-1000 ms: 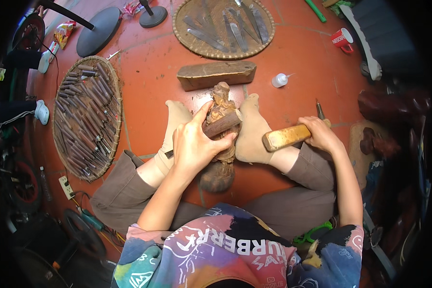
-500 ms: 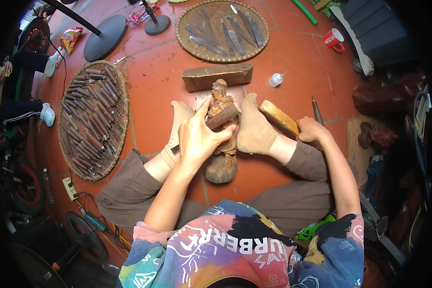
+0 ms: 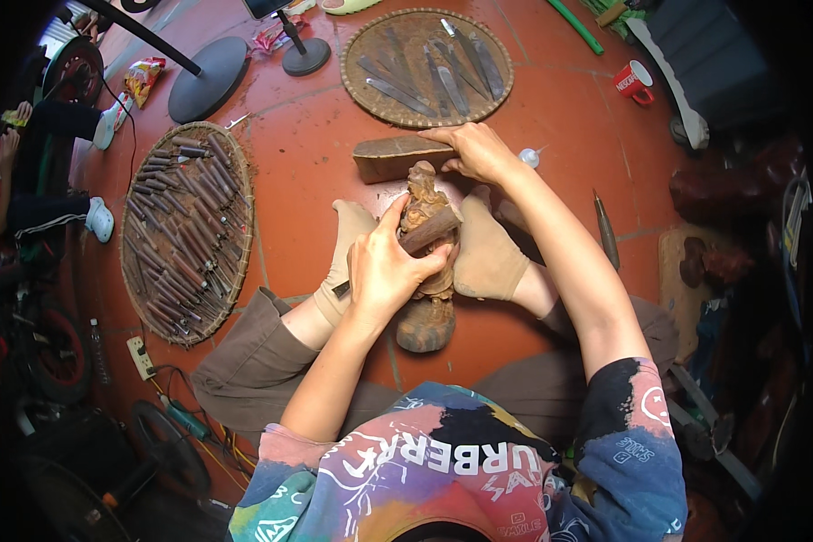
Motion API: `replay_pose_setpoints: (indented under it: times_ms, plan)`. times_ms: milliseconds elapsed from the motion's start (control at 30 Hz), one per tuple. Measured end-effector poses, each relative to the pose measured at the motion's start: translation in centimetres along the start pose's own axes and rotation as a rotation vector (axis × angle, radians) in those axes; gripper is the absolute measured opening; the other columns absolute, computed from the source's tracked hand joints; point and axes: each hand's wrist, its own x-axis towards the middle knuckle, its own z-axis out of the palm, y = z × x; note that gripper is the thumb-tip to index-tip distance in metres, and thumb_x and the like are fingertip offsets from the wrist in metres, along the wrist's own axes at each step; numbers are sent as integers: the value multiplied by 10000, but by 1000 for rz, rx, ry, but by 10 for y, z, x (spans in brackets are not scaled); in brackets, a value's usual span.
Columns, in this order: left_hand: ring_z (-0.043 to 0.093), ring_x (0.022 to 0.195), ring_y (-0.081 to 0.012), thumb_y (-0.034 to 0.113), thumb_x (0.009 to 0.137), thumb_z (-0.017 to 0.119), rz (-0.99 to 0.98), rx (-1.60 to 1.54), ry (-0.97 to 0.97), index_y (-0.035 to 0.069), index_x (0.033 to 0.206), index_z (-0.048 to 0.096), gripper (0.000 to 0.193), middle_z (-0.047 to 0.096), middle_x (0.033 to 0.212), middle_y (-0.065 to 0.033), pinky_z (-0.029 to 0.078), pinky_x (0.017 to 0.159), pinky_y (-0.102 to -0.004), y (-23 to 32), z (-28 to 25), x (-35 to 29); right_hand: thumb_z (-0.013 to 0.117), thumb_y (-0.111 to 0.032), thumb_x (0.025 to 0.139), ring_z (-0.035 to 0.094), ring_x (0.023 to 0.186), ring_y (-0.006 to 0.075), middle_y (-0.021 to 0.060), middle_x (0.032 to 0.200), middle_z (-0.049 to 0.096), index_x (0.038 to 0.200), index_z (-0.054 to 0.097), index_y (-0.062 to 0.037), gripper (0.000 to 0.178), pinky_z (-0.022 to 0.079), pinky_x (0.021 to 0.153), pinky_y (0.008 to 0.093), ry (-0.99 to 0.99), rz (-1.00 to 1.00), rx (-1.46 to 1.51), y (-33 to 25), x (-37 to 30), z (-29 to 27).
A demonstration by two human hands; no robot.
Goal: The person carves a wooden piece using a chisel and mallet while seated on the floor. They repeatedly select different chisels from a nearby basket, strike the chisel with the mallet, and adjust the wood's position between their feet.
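A carved wooden figure point(image 3: 425, 194) lies between my two socked feet, its rounded dark base point(image 3: 426, 327) toward me. My left hand point(image 3: 384, 271) is closed around a chisel point(image 3: 432, 229) with a brown wooden handle, and its fingers rest against the figure. The flat metal end pokes out below the hand, on its left side. Beyond the figure's head is a long wooden block point(image 3: 388, 161). My right hand point(image 3: 479, 152) grips that block's right end, fingers on top and thumb at the near side. My right forearm hides part of the floor beside my right foot.
A round woven tray point(image 3: 251, 239) full of wooden-handled tools lies left; another tray point(image 3: 370, 108) with flat blades is at the far side. A small white bottle point(image 3: 529, 158), a pointed tool point(image 3: 605, 230) and a red mug point(image 3: 634, 83) are on the right. Another person's legs show far left.
My right hand has left the pale wooden block beside my right foot and reached forward to the long block's right end. My left hand keeps its hold on the chisel.
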Motion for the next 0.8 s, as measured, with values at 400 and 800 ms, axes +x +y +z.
replay_pose_setpoints:
  times_ms: [400, 800]
  plan:
    - [717, 894, -349, 382, 643, 809, -27, 100, -11, -76, 1292, 545, 837, 705, 946, -268, 555, 823, -398, 0, 3, 8, 730, -45, 684, 646, 1027, 338, 93, 1180, 676, 1264, 626, -164, 601, 544, 836, 467, 140, -81, 59, -17, -29, 15]
    - [722, 833, -354, 428, 661, 796, -38, 214, -1, -104, 1276, 553, 848, 696, 884, -285, 564, 762, -415, -7, 9, 15, 764, -112, 726, 667, 990, 323, 99, 1134, 692, 1289, 608, -182, 589, 557, 810, 456, 158, 48, -5, -22, -14, 21]
